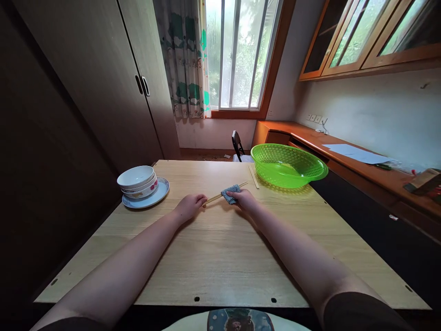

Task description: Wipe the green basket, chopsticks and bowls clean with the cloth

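Observation:
My left hand (189, 207) is closed on the near-left ends of a pair of wooden chopsticks (214, 198), above the middle of the table. My right hand (244, 199) is closed on a small blue-grey cloth (230, 194), which is wrapped around the chopsticks toward their other ends. The tips stick out past the cloth on the right. Beyond my right hand, more chopsticks (254, 177) lie on the tabletop beside a bright green plastic basin (287, 168).
The light wooden table (213, 262) fills the foreground. At its left stand stacked white bowls (137, 179) on a plate (158, 197). A dark wardrobe (89, 78) borders the left side; a desk with papers (356, 153) runs along the right. A folding chair (237, 145) stands behind the table.

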Demonstrator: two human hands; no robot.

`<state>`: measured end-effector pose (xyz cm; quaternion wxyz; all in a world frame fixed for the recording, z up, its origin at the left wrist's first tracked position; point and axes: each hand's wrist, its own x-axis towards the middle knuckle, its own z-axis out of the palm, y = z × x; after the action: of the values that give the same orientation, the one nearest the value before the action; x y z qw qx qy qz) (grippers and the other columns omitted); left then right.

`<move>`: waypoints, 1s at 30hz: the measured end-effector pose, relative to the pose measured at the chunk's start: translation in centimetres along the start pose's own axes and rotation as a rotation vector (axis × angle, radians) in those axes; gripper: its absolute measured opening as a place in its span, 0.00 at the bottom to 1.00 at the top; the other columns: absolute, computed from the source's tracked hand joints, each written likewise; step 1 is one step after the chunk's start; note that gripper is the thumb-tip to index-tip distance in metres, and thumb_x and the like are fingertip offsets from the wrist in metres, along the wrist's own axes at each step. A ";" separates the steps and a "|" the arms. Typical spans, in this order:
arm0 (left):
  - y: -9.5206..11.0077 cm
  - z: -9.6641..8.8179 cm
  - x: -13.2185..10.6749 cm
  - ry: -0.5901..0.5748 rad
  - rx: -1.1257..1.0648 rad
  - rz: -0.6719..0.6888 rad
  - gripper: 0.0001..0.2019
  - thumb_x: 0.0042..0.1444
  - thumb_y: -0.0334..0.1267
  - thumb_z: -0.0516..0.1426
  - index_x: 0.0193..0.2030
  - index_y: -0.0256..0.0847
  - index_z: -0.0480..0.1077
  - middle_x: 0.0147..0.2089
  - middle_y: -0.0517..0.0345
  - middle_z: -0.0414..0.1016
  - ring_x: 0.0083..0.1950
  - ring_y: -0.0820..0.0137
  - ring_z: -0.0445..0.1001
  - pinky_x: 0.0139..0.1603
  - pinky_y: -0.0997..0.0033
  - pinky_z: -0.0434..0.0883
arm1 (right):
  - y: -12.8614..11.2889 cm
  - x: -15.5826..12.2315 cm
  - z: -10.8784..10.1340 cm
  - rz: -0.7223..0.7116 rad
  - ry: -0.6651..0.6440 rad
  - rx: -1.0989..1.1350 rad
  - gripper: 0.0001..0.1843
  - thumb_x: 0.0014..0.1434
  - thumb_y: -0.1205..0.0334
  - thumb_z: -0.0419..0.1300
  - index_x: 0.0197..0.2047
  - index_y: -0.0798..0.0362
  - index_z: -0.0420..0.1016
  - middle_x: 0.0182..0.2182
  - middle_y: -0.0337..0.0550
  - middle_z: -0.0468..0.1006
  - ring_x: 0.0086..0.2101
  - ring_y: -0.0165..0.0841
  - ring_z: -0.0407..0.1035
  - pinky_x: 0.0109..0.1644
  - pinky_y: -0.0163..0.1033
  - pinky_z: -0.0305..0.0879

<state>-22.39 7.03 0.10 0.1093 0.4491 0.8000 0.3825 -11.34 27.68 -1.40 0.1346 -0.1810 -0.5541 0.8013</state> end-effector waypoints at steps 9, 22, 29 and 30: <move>-0.9 -0.4 0.2 0.132 -0.027 -0.019 0.13 0.55 0.46 0.53 0.31 0.45 0.76 0.28 0.55 0.78 0.31 0.63 0.73 0.33 0.69 0.63 | -1.8 0.4 -1.9 0.011 0.067 0.069 0.14 0.38 0.65 0.72 0.28 0.55 0.75 0.27 0.41 0.77 0.26 0.28 0.69 0.27 0.31 0.64; -1.1 0.0 0.9 0.310 -0.471 -0.207 0.23 0.47 0.50 0.59 0.45 0.35 0.73 0.38 0.51 0.78 0.32 0.68 0.71 0.37 0.68 0.68 | -0.5 1.1 -1.9 -0.059 0.171 0.082 0.14 0.44 0.56 0.69 0.32 0.51 0.72 0.28 0.38 0.78 0.27 0.29 0.70 0.27 0.33 0.66; 0.7 2.0 0.0 0.111 -0.502 -0.147 0.18 0.45 0.50 0.61 0.37 0.38 0.73 0.30 0.56 0.76 0.33 0.67 0.73 0.37 0.68 0.69 | 1.6 -1.6 2.1 -0.052 -0.229 -0.199 0.18 0.40 0.53 0.72 0.31 0.54 0.76 0.27 0.40 0.79 0.28 0.30 0.70 0.34 0.35 0.66; 0.8 2.2 -0.1 0.079 -0.482 -0.135 0.16 0.45 0.50 0.61 0.35 0.38 0.73 0.29 0.56 0.76 0.32 0.67 0.73 0.36 0.67 0.69 | 1.6 -1.9 2.3 -0.055 -0.244 -0.206 0.18 0.40 0.53 0.72 0.32 0.54 0.76 0.27 0.40 0.79 0.28 0.30 0.70 0.34 0.35 0.66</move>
<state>-20.69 8.31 -0.84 0.2072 0.3403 0.7175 0.5713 -10.71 24.39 -1.86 0.0690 -0.0802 -0.6504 0.7522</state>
